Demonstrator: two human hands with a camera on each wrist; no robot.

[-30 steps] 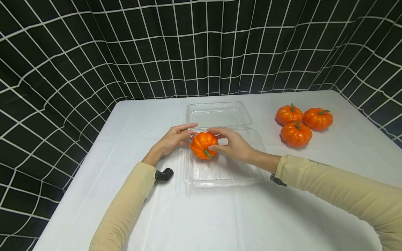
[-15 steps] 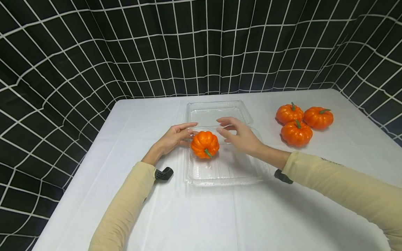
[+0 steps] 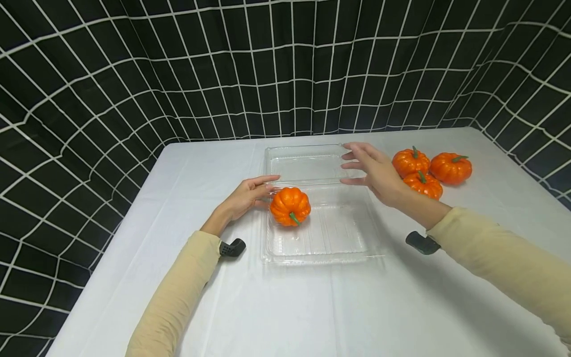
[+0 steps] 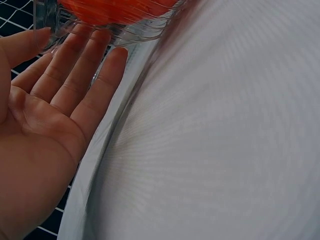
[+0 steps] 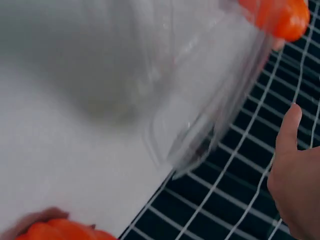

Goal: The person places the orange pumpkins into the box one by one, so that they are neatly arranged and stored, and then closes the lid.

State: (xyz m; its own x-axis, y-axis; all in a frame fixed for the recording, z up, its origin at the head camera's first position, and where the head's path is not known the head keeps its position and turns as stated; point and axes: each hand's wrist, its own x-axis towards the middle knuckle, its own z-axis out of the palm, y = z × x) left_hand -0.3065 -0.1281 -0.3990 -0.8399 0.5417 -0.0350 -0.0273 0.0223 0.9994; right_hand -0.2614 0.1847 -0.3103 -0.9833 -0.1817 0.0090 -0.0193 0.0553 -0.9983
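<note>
The left hand (image 3: 244, 199) held its fingers nearly straight at the 10 o'clock rim of the clear plastic clamshell base (image 3: 343, 225), gripping nothing; apparent contact there would have steadied so light a tray. The fingers of the right hand (image 3: 378, 171) stood widely spread and held nothing, over the 3 o'clock edge of the clamshell lid (image 3: 308, 167); whether they touched it could not be told. Within the base, a ribbed orange pumpkin (image 3: 285, 203) sat at 10 o'clock, its green stem tipped toward 5 o'clock, a corner position that left room beside it. The lid lay open at 12 o'clock, presumably for unobstructed access. At 2 o'clock, the rear pumpkin (image 3: 407, 163), right pumpkin (image 3: 449, 169) and front pumpkin (image 3: 426, 187) clustered on the white-clothed desk (image 3: 290, 312), probably for easy right-hand reach.
</note>
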